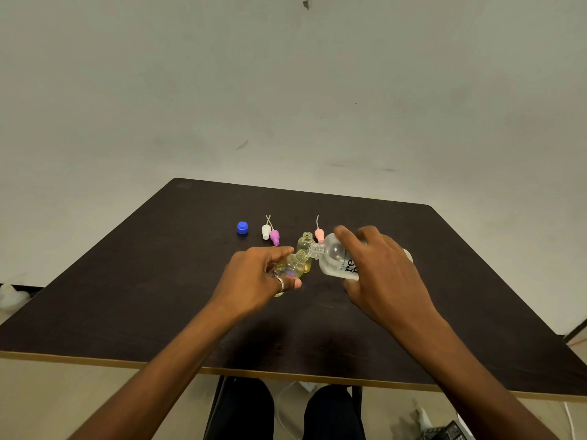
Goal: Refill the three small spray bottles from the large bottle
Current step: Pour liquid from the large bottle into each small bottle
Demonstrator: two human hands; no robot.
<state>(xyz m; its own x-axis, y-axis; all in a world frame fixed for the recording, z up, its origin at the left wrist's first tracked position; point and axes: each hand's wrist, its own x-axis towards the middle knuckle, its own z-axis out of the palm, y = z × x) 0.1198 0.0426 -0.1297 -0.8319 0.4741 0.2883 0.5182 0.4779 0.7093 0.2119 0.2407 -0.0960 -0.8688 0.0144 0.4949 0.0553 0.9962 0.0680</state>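
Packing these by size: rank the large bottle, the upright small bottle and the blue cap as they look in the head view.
1. large bottle, though the right hand covers part.
2. upright small bottle, partly behind the held small bottle.
3. blue cap.

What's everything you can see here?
table: one, dark brown, under everything.
blue cap: one, blue, leftmost on table.
white spray top: one, white, beside blue cap.
purple spray top: one, purple, beside white one.
pink spray top: one, pink, behind large bottle.
standing small bottle: one, yellowish, open, mid-table.
held small bottle: one, yellowish, in left hand.
large bottle: one, clear, tilted, in right hand.
left hand: one, holds held small bottle.
right hand: one, holds large bottle.
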